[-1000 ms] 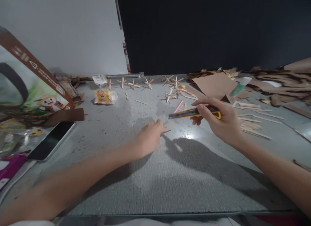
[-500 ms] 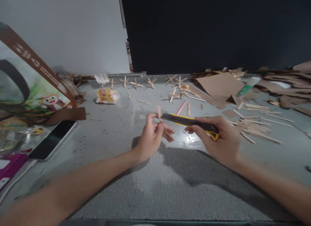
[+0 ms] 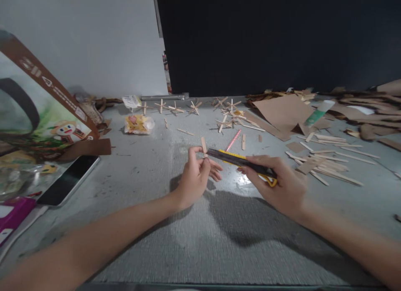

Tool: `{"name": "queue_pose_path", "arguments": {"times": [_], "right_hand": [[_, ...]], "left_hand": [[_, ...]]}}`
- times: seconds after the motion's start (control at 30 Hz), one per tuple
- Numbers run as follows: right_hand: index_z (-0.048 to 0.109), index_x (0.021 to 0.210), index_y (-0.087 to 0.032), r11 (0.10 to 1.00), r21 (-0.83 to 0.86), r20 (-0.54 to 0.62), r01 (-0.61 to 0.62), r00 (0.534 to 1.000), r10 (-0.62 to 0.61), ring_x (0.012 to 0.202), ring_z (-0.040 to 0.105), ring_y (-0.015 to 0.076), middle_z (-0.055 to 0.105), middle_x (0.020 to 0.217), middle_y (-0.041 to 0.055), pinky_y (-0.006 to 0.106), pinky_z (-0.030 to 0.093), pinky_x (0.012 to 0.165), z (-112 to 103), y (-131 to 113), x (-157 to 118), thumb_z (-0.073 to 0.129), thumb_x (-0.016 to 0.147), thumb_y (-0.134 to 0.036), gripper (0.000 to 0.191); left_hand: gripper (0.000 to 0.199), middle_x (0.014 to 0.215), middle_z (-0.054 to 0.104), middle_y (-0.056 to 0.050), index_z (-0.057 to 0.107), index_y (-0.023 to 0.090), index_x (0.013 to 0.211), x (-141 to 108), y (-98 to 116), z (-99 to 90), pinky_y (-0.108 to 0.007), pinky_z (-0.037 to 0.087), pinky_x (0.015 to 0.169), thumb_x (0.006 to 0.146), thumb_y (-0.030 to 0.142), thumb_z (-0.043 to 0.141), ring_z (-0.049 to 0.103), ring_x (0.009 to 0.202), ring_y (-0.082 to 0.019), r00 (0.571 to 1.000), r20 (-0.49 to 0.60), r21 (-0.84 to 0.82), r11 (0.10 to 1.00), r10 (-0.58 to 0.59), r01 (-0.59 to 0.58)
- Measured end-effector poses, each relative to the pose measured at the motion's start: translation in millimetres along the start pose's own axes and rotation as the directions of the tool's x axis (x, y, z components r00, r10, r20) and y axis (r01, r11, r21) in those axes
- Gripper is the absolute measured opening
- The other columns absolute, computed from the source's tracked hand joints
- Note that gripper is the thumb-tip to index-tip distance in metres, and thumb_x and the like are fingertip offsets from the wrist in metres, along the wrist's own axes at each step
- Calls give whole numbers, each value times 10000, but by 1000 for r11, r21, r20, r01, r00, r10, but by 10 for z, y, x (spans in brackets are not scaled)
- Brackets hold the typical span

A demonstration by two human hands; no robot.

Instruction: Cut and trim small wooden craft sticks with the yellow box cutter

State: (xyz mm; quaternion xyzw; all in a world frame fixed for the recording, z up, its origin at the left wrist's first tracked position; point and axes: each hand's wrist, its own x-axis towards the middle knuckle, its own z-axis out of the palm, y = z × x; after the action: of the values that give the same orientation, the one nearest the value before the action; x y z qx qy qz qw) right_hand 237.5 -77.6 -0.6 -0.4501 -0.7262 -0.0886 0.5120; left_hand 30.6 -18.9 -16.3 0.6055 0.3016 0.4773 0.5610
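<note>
Between thumb and index finger, my left hand [image 3: 196, 178] pinches a short wooden craft stick [image 3: 203, 146] that points upward and leans slightly left. My right hand [image 3: 278, 182] is wrapped round a black and yellow utility knife [image 3: 241, 159]. The knife's blade end reaches left to the stick's edge and appears to touch it, just above my left thumb. Beyond the knife a pink patterned pencil-like rod [image 3: 233, 140] lies on the table, with a short piece of stick [image 3: 243, 142] to its right.
Several crossed-stick pieces [image 3: 194, 107] stand along the back. Loose craft sticks [image 3: 335, 170], cardboard [image 3: 282, 111] and a green-and-white tube [image 3: 319, 112] lie at the right. On the left are a phone [image 3: 69, 180], a printed bag [image 3: 46, 94] and a yellow snack packet [image 3: 138, 124].
My right hand and the knife have shifted slightly left. The stick in my left hand now leans a little more to the left.
</note>
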Motion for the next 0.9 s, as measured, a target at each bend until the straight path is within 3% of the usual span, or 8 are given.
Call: {"name": "queue_pose_path", "arguments": {"times": [0.13, 0.4, 0.5, 0.67, 0.9], "right_hand": [[660, 1268, -256, 992, -76, 131, 100, 987, -90, 804, 799, 188, 821, 1017, 43, 272, 634, 736, -28, -37, 17, 658, 1023, -211, 249], [546, 1407, -230, 935, -132, 180, 328, 936, -303, 853, 787, 169, 795, 997, 53, 249, 615, 764, -9, -101, 56, 591, 1053, -150, 365], [577, 1358, -225, 952, -139, 177, 273, 953, -248, 825, 787, 169, 797, 982, 50, 245, 611, 756, 1, -100, 28, 590, 1056, -168, 307], [648, 1217, -243, 991, -135, 116, 20, 993, -4, 751, 784, 181, 814, 982, 51, 260, 608, 676, 33, -70, -34, 597, 1063, -302, 173], [618, 1241, -264, 992, -5, 181, -128, 975, 127, 822, 788, 225, 806, 1023, 75, 329, 620, 722, 16, -108, -19, 568, 1055, -333, 204]], "left_hand": [[275, 812, 710, 17, 343, 248, 1111, 9, -55, -11, -283, 573, 585, 1057, 442, 531, 695, 602, -135, 998, -38, 136, 990, 42, -37], [143, 782, 656, 26, 332, 254, 1042, 12, -81, -28, -242, 495, 499, 1081, 344, 436, 637, 557, -120, 996, -76, 295, 955, 48, -24], [117, 775, 645, 31, 337, 253, 1054, 9, -83, -27, -241, 479, 492, 1081, 331, 419, 623, 550, -119, 996, -69, 328, 944, 48, -23], [172, 762, 638, 32, 339, 253, 1036, 12, -55, -9, -261, 476, 538, 1104, 406, 375, 606, 561, -116, 997, -39, 272, 961, 71, -57], [304, 730, 609, 39, 367, 246, 980, 9, -7, -2, -280, 449, 575, 1111, 520, 358, 549, 555, -111, 995, -61, 186, 980, 84, -71]]}}
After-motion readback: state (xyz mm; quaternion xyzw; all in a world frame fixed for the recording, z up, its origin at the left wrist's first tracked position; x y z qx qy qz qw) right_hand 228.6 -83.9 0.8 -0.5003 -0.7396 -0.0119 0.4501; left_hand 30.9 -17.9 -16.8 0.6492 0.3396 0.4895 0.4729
